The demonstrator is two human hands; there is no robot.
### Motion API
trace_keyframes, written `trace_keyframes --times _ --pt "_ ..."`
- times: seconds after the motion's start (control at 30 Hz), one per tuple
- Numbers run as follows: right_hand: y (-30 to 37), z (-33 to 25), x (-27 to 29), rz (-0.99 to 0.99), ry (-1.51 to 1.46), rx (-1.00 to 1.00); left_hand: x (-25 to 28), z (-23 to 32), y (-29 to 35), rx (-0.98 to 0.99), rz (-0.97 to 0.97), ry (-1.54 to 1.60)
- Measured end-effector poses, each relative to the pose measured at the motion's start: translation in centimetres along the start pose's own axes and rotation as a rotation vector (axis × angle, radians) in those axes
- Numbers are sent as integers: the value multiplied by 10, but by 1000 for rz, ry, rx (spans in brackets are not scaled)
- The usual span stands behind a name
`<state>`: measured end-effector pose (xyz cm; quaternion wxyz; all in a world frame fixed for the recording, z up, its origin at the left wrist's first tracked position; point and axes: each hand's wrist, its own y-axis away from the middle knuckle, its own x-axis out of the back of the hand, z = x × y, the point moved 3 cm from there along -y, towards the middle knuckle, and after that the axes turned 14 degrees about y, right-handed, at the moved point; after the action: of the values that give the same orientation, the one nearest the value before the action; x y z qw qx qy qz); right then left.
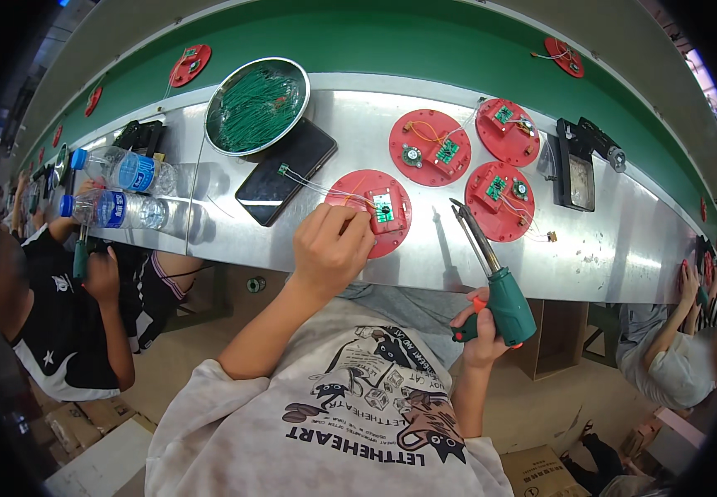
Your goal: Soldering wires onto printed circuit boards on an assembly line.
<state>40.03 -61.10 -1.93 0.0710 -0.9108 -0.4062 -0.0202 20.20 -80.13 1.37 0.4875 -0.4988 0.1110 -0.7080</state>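
My left hand (331, 251) is closed in a pinch over the near-left part of a red round disc (389, 238). Its fingertips are beside a green circuit board (384, 209) on that disc; what they grip is hidden. Thin white wires (323, 187) run from the disc to a small green board (283, 170) lying over a black phone (269, 195). A green soldering gun (508, 305) is in the grip of my right hand (483, 335), its metal tip pointing up and away, near another red disc (501, 214).
Two more red discs (416, 159) (496, 147) with boards lie farther back. A metal bowl (213, 132) of green wires stands at the back left, near two water bottles (136, 209) (114, 168). A black stand (575, 178) is at the right. Co-workers (64, 311) (665, 356) sit on both sides.
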Motion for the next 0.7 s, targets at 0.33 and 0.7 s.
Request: trace_keyframes --times 0.33,0.7 --pt "-3 -3 11 124 -62 48 4 9 -25 43 -204 31" --pt "-5 -9 27 274 -89 45 -8 -30 -166 64 -5 -256"
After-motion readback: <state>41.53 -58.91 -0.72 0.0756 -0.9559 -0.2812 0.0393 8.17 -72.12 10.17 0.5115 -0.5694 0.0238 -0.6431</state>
